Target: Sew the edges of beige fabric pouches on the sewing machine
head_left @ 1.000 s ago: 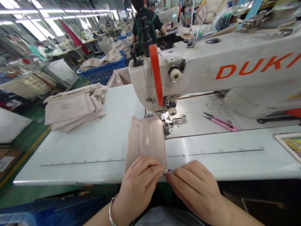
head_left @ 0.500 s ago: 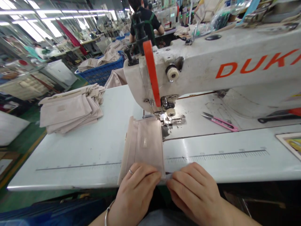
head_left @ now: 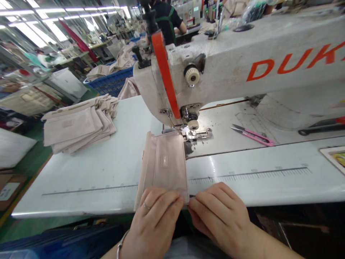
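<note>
A beige fabric pouch panel [head_left: 169, 169] with a small label lies on the sewing table, its far right corner at the presser foot [head_left: 192, 133] of the sewing machine [head_left: 229, 64]. My left hand [head_left: 159, 216] grips the near edge of the panel, thumb and fingers pinched at its lower right corner. Just right of that corner, my right hand [head_left: 221, 212] is closed, fingertips pressed together close to the panel's edge. A small dark tip shows by those fingers; what they hold is mostly hidden.
A stack of similar beige panels [head_left: 78, 124] lies on the table's left side. Pink thread snips [head_left: 253, 136] rest under the machine arm, with a black-and-red tool [head_left: 320, 126] farther right. Behind stand a blue crate [head_left: 110, 81] of fabric and a seated person [head_left: 165, 21].
The view has shifted slightly, so the machine sits a little further left and higher. My right hand has come slightly closer to the panel's corner; my left keeps its grip.
</note>
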A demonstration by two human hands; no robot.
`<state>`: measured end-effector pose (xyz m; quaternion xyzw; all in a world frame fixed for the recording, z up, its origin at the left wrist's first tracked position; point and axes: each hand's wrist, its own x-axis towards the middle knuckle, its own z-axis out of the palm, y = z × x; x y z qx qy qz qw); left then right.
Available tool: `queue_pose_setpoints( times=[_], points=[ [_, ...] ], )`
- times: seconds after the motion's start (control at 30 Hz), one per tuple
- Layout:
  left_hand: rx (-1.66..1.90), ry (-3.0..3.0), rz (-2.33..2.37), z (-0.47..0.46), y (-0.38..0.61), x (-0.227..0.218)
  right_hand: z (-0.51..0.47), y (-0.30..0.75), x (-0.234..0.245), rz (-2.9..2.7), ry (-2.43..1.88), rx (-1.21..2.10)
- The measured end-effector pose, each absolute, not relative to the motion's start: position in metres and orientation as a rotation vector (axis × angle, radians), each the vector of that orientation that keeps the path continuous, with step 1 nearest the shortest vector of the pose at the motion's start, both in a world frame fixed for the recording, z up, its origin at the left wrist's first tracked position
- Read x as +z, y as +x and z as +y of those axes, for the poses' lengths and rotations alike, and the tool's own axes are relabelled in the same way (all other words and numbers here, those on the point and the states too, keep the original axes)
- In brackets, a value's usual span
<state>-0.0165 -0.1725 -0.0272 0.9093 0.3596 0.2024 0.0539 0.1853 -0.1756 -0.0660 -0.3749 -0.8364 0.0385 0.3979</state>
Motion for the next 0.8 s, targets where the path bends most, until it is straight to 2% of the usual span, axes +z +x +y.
queue_pose_setpoints(
  times=[0.43, 0.63, 0.8],
  points=[
    [0.567, 2.887, 1.180, -0.168, -0.013, -0.033, -0.164, 0.187, -0.064, -2.058, -0.862, -0.012],
    [0.234, 2.929, 1.006, -0.135, -0.007, 0.000, -0.154, 0.187, -0.062, -2.131, -0.782, -0.031],
    [0.210, 2.934, 1.079, -0.089, -0.007, -0.008, -0.147, 0.187, -0.062, -2.225, -0.733, -0.092]
  ],
)
